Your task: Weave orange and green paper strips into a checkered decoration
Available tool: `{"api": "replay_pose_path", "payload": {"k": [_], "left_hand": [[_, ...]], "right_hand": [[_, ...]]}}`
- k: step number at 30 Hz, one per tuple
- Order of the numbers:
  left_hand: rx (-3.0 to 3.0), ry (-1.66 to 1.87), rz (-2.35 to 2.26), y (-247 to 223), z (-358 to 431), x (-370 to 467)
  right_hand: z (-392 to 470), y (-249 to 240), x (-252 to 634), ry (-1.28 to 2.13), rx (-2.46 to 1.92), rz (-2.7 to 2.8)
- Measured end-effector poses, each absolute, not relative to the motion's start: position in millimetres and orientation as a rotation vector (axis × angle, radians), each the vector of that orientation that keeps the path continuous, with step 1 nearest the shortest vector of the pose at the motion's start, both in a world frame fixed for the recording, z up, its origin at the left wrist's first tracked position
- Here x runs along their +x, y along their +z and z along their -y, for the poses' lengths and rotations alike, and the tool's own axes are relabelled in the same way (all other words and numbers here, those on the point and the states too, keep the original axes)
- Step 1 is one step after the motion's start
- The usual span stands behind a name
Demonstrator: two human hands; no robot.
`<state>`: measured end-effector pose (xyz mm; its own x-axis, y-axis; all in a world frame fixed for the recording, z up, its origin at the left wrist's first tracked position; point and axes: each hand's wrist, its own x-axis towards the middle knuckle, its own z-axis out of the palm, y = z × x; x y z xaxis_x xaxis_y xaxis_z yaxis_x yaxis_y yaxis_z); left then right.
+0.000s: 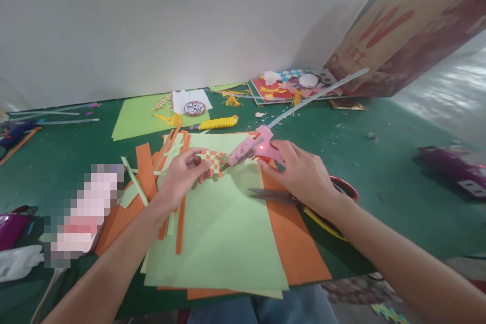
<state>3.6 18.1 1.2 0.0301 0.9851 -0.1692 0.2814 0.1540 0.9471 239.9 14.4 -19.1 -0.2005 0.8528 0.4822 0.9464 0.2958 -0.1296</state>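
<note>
Right hand [304, 168] grips pink glue gun [248, 148], nozzle [225, 165] at checkered weave [214, 158] pinched by left hand [185, 171] over green paper [224, 233]. Paper reaches near edge of table [391, 197], which extends right. Bag [402, 35] interior hidden.

Matt paper and smooth plastic lie before you.
Your pale green rectangular paper sheet [224, 233] looks smooth and matt; the small orange-and-green chequered paper piece [213, 162] has a woven surface. Your pink pistol-shaped plastic glue gun [261, 146] shows a soft sheen, its long rod-like glue stick [319, 97] smooth and translucent. You have grey metal blades on the red-and-yellow-handled scissors [273, 195], ridged plastic on the slim yellow cutter [218, 122], and a smooth green table [379, 187].
</note>
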Motion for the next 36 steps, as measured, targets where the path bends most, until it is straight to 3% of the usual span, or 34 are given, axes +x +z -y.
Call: {"api": "replay_pose_path", "payload": {"k": [26, 36], "left_hand": [[1.202, 1.07, -1.335, 5, -19, 4], [1.123, 1.222, -1.267, 9, -22, 1]], "right_hand": [[-15, -17, 245, -0.266, -1.63, 2.032], [-41, 11, 286, -0.133, -2.108, 1.927]]}}
